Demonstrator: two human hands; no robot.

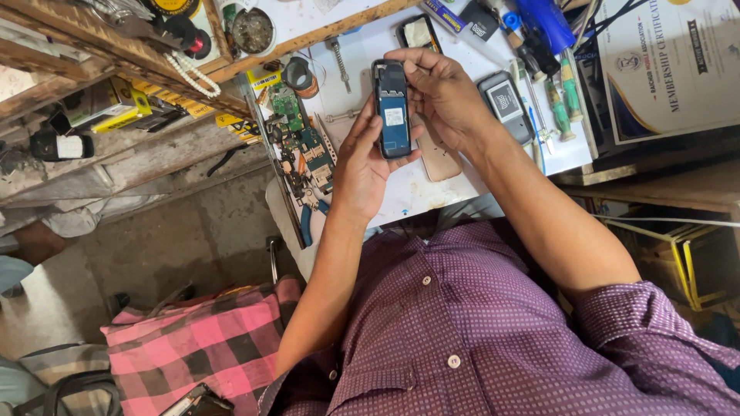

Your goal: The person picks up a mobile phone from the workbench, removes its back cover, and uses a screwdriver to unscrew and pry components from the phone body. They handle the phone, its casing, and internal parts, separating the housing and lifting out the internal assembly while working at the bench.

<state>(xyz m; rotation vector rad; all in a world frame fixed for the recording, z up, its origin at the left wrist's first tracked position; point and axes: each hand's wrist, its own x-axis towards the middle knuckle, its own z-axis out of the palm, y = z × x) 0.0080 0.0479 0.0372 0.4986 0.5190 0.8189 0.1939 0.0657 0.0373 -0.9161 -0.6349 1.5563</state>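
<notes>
One opened mobile phone (pixel 392 109), its back cover off and its blue inner frame showing, is being held upright above the white worktop (pixel 416 189). Two hands are working on it. The left hand (pixel 362 166) is cradling it from 7 o'clock, palm behind the lower half and thumb lying along the left edge, so the phone is sitting at the 1 o'clock end of that hand. The right hand (pixel 445 96) is closing over it from 3 o'clock, fingertips curling onto the top end and the thumb pressing at the right edge. Both hands are clasping the phone; neither is hanging loose.

Around the phone, counting what is showing: one beige back cover (pixel 439 160) is lying on the worktop at 4 o'clock, just beside the right wrist. One grey phone body (pixel 505 104) is lying at 3 o'clock, beyond the right hand. One dark handset (pixel 418 35) is lying at 12 o'clock, near the fingertips. Two green-handled screwdrivers (pixel 561 104) are lying side by side further out at 3 o'clock. A cluster of green circuit boards (pixel 297 135) is spreading at 9 o'clock, too jumbled to be counted. One roll of tape (pixel 299 75) is sitting at 10 o'clock. A pink checked cloth (pixel 204 339) is lying well apart at 7 o'clock.
</notes>
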